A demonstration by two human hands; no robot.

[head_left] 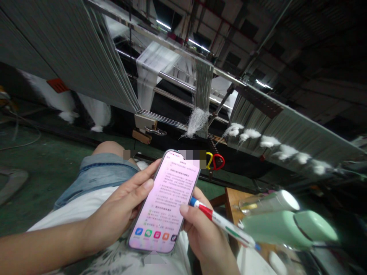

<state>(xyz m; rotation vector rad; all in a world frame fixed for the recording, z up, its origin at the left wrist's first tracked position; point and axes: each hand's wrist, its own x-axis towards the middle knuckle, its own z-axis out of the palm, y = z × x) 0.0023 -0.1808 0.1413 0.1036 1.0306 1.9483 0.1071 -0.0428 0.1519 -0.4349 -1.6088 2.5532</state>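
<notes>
My left hand (120,206) grips a smartphone (163,202) by its side, with the thumb across the lit screen. Pale pink text and a row of app icons fill that screen. My right hand (200,233) is shut around a white marker pen (222,221) with a blue and red end, and its fingers rest against the phone's lower right edge. The phone sits above my lap, over denim shorts (97,177).
Sheets of grey warp threads on a loom (258,122) span the space ahead, with white fluff clumps. Red and yellow-handled scissors (215,161) hang nearby. To the right, a wooden table (232,202) holds a glass and a mint-green bottle (286,229).
</notes>
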